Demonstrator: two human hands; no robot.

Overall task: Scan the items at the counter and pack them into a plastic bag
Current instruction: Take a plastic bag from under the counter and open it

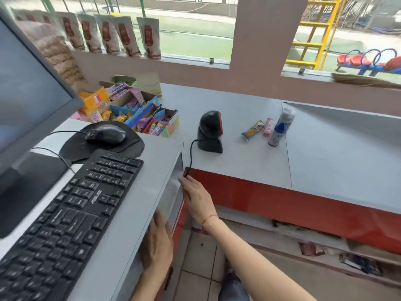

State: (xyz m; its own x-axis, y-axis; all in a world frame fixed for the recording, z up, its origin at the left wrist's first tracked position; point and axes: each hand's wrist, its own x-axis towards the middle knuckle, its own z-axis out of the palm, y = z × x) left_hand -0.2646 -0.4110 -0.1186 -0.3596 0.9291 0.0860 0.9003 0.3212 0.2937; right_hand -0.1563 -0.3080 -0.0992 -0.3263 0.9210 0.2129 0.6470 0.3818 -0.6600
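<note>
Reaching down past the worktop edge, the right hand (196, 197) has its fingers extended and loosely spread, holding nothing, fingertips touching the side panel of the raised desk section near the scanner's black cable (191, 155). The left hand (157, 242), blurred, lies flat and open against the same panel lower down, at about 7 o'clock from the right hand, also empty.

At 12 o'clock from the right hand, a black barcode scanner (210, 132) stands upright on the grey worktop (325, 153). At 2 o'clock, three items sit near each other: a yellow snack packet (252, 130), a small pink packet (268, 127) just beside it, and a blue-and-white spray can (281, 127) standing on the right.

At 10 o'clock, a keyboard (71, 205), mouse (105, 134) and monitor (28, 109) sit on the raised section, with open boxes of sweets (134, 111) behind.
</note>
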